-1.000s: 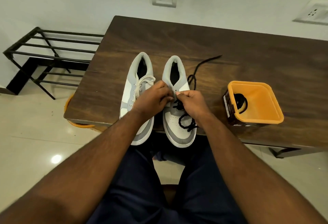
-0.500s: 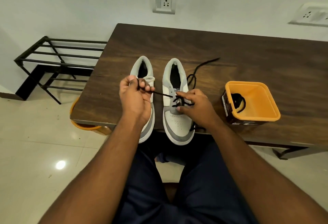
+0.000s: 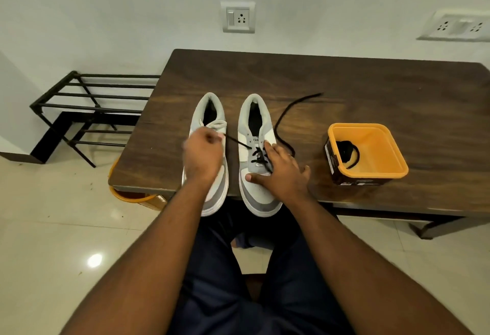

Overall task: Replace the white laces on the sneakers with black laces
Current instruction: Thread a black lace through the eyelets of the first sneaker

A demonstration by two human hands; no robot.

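Left grip — taut black lace

Two grey-and-white sneakers stood side by side on the dark wooden table, toes at six o'clock. The left hand was over the left sneaker and pinched one end of the black lace, drawn taut toward three o'clock into the right sneaker. The right hand lay with spread fingers on that shoe's laced front. The lace's other end trailed across the table toward one o'clock. White lace remained on the left sneaker. At three o'clock sat an orange tub with a black coil inside. A black metal rack stood at nine o'clock.
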